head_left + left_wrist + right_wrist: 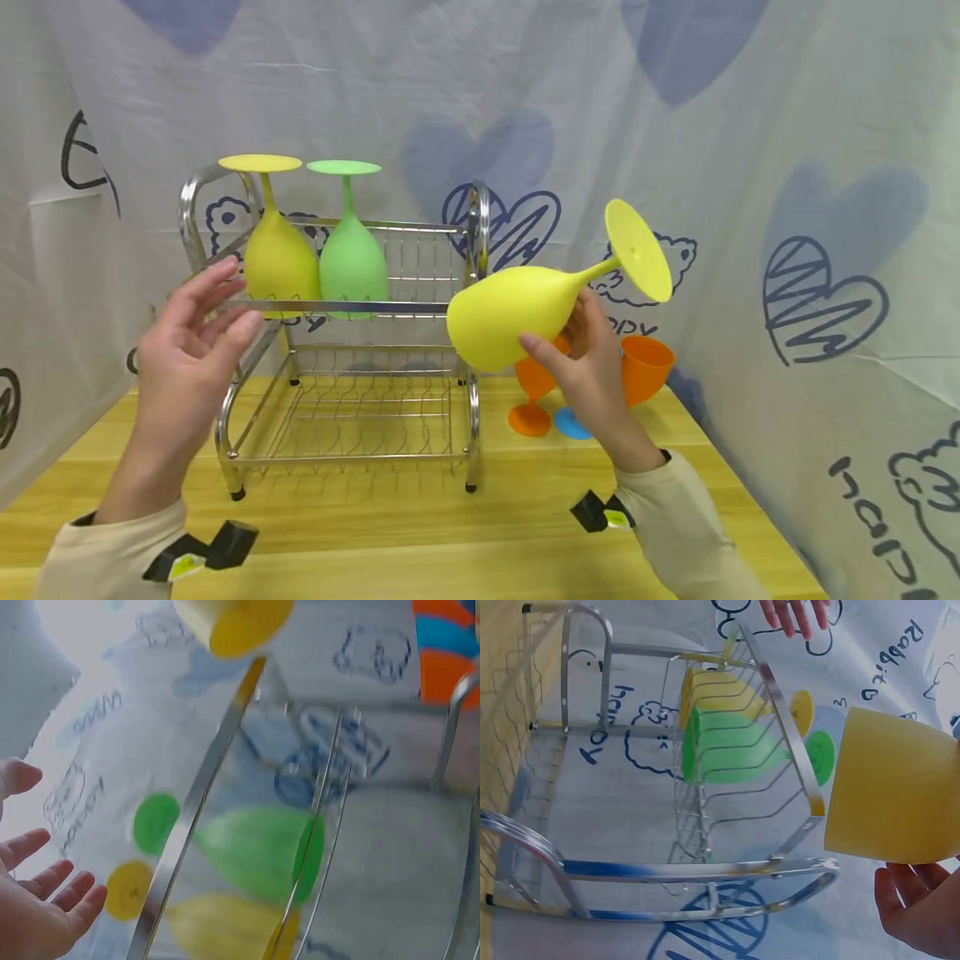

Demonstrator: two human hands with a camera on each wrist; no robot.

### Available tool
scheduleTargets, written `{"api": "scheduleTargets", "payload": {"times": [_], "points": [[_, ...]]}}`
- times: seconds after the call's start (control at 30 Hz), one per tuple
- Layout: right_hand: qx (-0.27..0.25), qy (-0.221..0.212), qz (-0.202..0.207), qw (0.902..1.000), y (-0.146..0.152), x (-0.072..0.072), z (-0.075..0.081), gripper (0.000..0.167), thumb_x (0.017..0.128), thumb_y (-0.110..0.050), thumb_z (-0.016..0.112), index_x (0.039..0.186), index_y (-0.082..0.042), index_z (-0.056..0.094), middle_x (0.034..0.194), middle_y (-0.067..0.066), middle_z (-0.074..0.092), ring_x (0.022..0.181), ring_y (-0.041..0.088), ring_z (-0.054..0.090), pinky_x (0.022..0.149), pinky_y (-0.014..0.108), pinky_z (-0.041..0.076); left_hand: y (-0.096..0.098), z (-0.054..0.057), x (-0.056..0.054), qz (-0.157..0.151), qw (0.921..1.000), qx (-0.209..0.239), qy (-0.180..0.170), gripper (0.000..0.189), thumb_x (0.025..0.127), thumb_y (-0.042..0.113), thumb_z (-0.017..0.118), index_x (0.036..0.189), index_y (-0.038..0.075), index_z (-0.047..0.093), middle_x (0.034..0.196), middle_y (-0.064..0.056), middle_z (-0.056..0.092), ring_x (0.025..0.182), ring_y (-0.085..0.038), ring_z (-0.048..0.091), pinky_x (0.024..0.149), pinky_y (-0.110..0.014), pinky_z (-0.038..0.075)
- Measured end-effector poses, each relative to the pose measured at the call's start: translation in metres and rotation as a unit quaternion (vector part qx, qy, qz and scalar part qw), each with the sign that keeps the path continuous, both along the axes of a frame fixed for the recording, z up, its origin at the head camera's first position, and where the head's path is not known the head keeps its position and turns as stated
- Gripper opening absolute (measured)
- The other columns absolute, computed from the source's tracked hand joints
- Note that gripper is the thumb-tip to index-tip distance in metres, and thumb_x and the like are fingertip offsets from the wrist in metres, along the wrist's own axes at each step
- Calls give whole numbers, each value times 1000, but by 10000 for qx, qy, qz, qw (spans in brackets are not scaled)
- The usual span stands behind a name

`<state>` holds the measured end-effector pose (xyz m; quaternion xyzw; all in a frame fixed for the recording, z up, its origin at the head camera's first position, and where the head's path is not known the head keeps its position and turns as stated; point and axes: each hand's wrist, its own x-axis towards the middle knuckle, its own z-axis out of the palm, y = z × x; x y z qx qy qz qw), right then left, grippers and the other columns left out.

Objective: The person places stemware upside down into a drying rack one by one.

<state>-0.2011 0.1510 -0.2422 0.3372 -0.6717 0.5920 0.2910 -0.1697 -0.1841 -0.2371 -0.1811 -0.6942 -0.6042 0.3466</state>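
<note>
Pale, heart-printed sheeting is hanging behind the wood-grained worktop, flanking it left and right!

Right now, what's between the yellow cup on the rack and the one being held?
The head view shows the upside-down green cup and part of the metal rack between them.

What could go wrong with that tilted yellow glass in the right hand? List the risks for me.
1. The glass could slip: only the right hand grips it, and the left hand gives no support.
2. Moved left, its rim might catch the rack's front rail, which sits at about its height in the head view.
3. Set on the top shelf, it might bump the upside-down green glass.
</note>
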Motion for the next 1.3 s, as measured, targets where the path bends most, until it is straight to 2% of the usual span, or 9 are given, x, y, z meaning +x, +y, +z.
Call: {"api": "scheduleTargets", "payload": {"times": [0.1, 0.17, 0.3, 0.37, 0.53, 0.73, 0.9, 1.13, 1.3], "points": [[146, 146, -142, 9997, -3, -3, 12, 59, 83, 4, 67, 136, 5, 41, 129, 14, 54, 111, 24, 55, 93, 33, 49, -21, 8, -15, 797, 9962, -334, -129, 54, 92, 3, 62, 143, 10, 46, 141, -8, 44, 125, -18, 44, 101, -18, 39], [244, 148, -194, 9994, -6, -5, 19, 58, 85, 1, 68, 137, 4, 41, 130, 13, 54, 111, 23, 55, 93, 34, 49, -35, 12, -24, 1094, 9918, -493, -444, 58, 92, 9, 64, 146, 14, 42, 144, -9, 41, 128, -18, 41, 105, -22, 37], [369, 258, -238, 9987, -13, -12, 29, 59, 85, 2, 69, 137, 4, 41, 132, 13, 53, 113, 22, 55, 94, 36, 49, -62, 16, -38, 976, 9861, -765, -1109, 71, 93, 18, 64, 153, 20, 27, 155, -7, 26, 140, -23, 27, 114, -38, 28], [406, 378, -309, 9980, -16, -17, 32, 59, 84, 3, 70, 137, 5, 42, 131, 14, 53, 113, 23, 55, 95, 37, 49, -71, 16, -45, 742, 9812, -994, -1480, 79, 93, 23, 64, 156, 23, 16, 160, -4, 14, 144, -29, 17, 114, -51, 22], [437, 565, -407, 9966, -21, -27, 38, 59, 84, 4, 69, 136, 6, 42, 129, 18, 52, 113, 24, 55, 94, 36, 50, -82, 11, -63, 388, 9651, -1732, -1926, 99, 91, 29, 68, 156, 24, -6, 161, -11, -5, 143, -42, 7, 102, -72, 22], [468, 700, -399, 9956, -27, -37, 44, 59, 84, 4, 70, 136, 7, 42, 128, 20, 52, 111, 25, 56, 93, 35, 51, -85, 5, -74, 558, 9648, -1825, -1807, 111, 86, 27, 74, 154, 20, -14, 161, -10, -4, 144, -37, 6, 101, -72, 25], [590, 775, -514, 9939, -34, -42, 48, 60, 84, 2, 72, 135, 8, 42, 127, 21, 53, 110, 28, 56, 91, 35, 51, -86, 5, -75, 582, 9666, -1749, -1784, 107, 86, 26, 75, 156, 23, -6, 161, -11, -2, 144, -36, 8, 99, -72, 28], [679, 457, -547, 9951, -42, -51, 53, 63, 85, -4, 73, 138, 4, 41, 128, 18, 54, 110, 25, 55, 91, 32, 51, -88, 2, -77, 447, 9696, -1601, -1795, 100, 87, 22, 74, 156, 31, 2, 160, -11, 0, 144, -38, 11, 100, -67, 31], [838, 81, -557, 9949, -49, -57, 57, 63, 87, -9, 72, 141, 0, 41, 129, 16, 55, 109, 24, 55, 91, 31, 50, -88, 0, -77, 414, 9692, -1512, -1899, 96, 88, 21, 74, 155, 34, 7, 158, -14, 5, 135, -45, 29, 102, -58, 37]]}}
